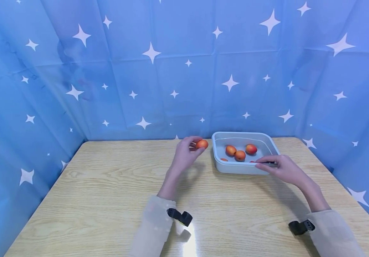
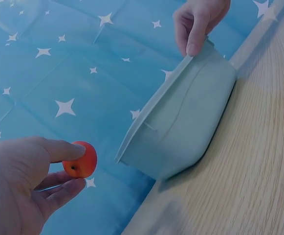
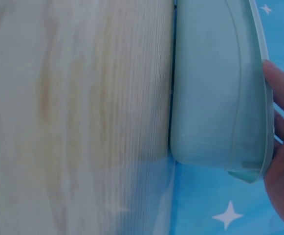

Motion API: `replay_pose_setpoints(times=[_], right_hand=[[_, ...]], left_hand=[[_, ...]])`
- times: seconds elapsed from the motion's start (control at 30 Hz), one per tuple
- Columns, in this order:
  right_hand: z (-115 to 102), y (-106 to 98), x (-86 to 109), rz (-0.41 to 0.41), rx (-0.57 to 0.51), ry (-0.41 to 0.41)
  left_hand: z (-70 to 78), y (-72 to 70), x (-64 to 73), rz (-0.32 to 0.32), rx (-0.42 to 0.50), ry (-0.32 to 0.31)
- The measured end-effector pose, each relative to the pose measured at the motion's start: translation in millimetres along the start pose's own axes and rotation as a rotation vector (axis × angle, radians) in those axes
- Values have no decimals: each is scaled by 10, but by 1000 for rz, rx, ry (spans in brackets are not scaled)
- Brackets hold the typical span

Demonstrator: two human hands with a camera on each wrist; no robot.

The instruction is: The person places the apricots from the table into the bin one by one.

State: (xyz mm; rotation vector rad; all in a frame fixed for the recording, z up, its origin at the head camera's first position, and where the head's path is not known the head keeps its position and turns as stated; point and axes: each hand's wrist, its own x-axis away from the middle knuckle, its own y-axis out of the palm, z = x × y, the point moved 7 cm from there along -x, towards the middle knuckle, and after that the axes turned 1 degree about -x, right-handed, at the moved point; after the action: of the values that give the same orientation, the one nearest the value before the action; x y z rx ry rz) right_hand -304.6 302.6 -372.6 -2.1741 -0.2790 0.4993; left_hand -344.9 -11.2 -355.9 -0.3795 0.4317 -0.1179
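A small orange-red fruit [image 1: 202,144] is pinched between the thumb and fingers of my left hand [image 1: 185,153], just left of a pale blue-green plastic container [image 1: 242,168]. In the left wrist view the fruit [image 2: 81,160] shows a small dark dimple and is held above the table. My right hand [image 1: 282,167] grips the container's near rim toward its right corner, thumb outside and fingers over the edge. Several similar fruits [image 1: 240,155] lie in the container, some partly hidden by its near wall. The right wrist view shows the container's outer wall [image 3: 210,88] beside my hand.
The container stands at the back right of a light wood-grain table [image 1: 107,185]. Behind the table and along both sides hangs a blue curtain [image 1: 184,78] with white stars. Each sleeve carries a small black wrist camera [image 1: 180,216].
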Motion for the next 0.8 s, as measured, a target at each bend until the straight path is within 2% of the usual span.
replay_pose_setpoints(times=[0.5, 0.8], right_hand=[[-6, -6, 3, 12, 1, -34], [2, -4, 1, 12, 1, -29]], left_hand=[[117, 248, -14, -18, 53, 0], [205, 435, -25, -26, 87, 30]])
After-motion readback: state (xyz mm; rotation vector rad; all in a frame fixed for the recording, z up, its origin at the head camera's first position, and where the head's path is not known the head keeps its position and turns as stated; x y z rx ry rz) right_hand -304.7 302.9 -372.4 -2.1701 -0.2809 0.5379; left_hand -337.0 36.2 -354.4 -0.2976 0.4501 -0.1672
